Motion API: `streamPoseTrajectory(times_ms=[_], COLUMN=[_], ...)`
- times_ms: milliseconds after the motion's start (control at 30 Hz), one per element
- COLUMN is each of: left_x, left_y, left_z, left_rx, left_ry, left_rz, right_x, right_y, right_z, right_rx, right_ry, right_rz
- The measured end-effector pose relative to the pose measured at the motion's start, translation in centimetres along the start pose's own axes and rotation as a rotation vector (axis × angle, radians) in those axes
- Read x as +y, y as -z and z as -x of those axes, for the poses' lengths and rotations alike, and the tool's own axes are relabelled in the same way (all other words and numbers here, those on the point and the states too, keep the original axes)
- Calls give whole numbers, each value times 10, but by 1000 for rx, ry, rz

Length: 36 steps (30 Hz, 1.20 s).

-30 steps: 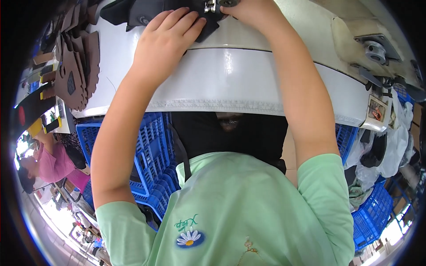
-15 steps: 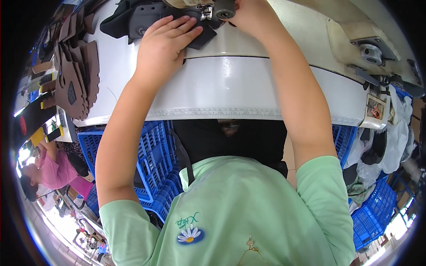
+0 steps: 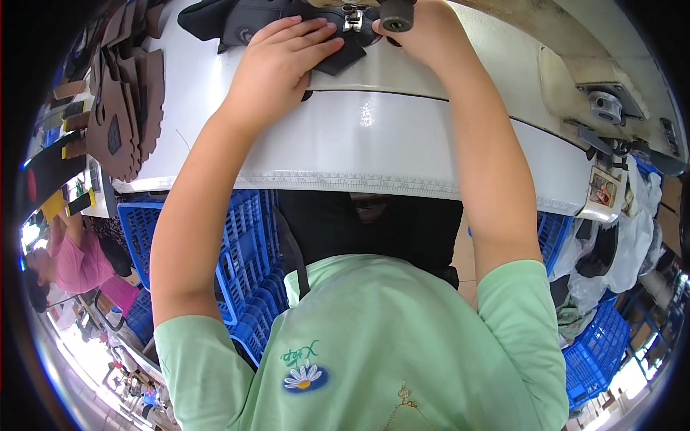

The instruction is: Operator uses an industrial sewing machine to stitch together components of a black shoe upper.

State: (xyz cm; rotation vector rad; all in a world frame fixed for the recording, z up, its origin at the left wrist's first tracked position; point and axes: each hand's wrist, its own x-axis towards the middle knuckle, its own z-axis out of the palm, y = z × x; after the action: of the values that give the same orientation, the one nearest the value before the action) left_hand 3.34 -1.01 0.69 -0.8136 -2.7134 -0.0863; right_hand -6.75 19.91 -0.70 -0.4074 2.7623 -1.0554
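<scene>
A black shoe upper (image 3: 277, 16) lies on the white sewing machine bed at the top of the view, partly cut off by the picture's edge. My left hand (image 3: 277, 68) rests flat on it, fingers stretched out and pressing on the surface. Just right of those fingertips, the metal presser foot (image 3: 352, 19) stands over the upper. My right hand (image 3: 431, 36) is on the other side of the foot, its thumb and fingers bent in at the upper's right edge. A dark round machine part (image 3: 396, 14) hides some of those fingers.
Brown cut pieces (image 3: 115, 133) hang in a stack at the left of the white table (image 3: 345, 136). The machine arm (image 3: 560, 79) rises at the right. Blue crates (image 3: 248, 251) stand below the table edge, with plastic bags (image 3: 625, 251) at the right. A person in pink (image 3: 83, 262) sits far left.
The whole view has shifted slightly, so everything appears a little farther right and up. Against the presser foot, both hands and the shoe upper keep nearly the same place.
</scene>
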Motion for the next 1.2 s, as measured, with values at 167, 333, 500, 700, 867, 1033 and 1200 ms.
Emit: streamPoseTrajectory(times_ms=[167, 333, 500, 700, 867, 1033, 1200], left_x=[-7, -8, -10, -16, -18, -19, -20], left_y=[-3, -5, -4, -3, -2, -6, -8], left_z=[-2, -1, -3, 1, -2, -1, -1], left_rx=[26, 66, 59, 37, 22, 28, 50], left_ry=[-13, -15, -37, -70, -81, -78, -82], left_rz=[21, 47, 53, 73, 90, 121, 116], right_x=[-2, -2, 3, -6, 2, 11, -2], right_y=[2, 5, 0, 11, 5, 2, 6], right_z=[0, 2, -1, 8, 6, 5, 11], right_rx=[-39, -71, 25, -27, 93, 37, 14], right_ry=[-37, -44, 36, 43, 161, 13, -33], right_rz=[-27, -131, -72, -84, -102, -82, -58])
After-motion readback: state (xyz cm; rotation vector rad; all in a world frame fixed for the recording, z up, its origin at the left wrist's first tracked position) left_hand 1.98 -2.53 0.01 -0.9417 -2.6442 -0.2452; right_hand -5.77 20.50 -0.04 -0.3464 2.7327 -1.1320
